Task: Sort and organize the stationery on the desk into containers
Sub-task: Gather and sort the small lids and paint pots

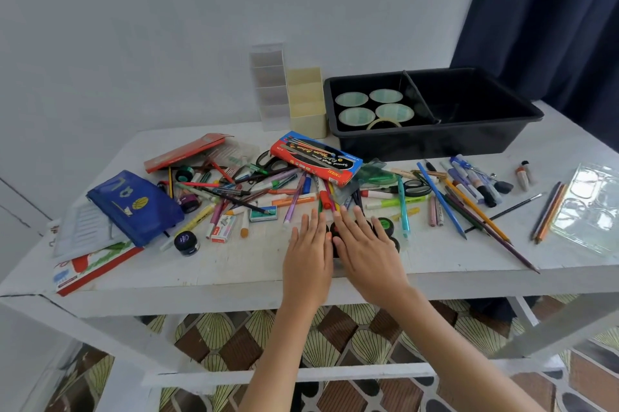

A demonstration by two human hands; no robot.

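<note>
Pens, markers and pencils (254,190) lie scattered across the white desk (234,271). My left hand (310,250) and my right hand (363,244) lie flat with straight fingers side by side near the front edge. Under and between them sit several small black paint pots (387,225), mostly hidden by my hands. At the back stand a black divided tray (469,140) with several tape rolls (371,106) in its left part, a cream compartment organizer (306,103) and a clear one (269,86).
A blue pencil case (134,207) and a red-edged box (90,267) lie at the left. A paint box (315,157) sits mid-desk, with scissors (415,188) and coloured pencils (469,207) to the right, and a clear plastic insert (589,207) at the far right.
</note>
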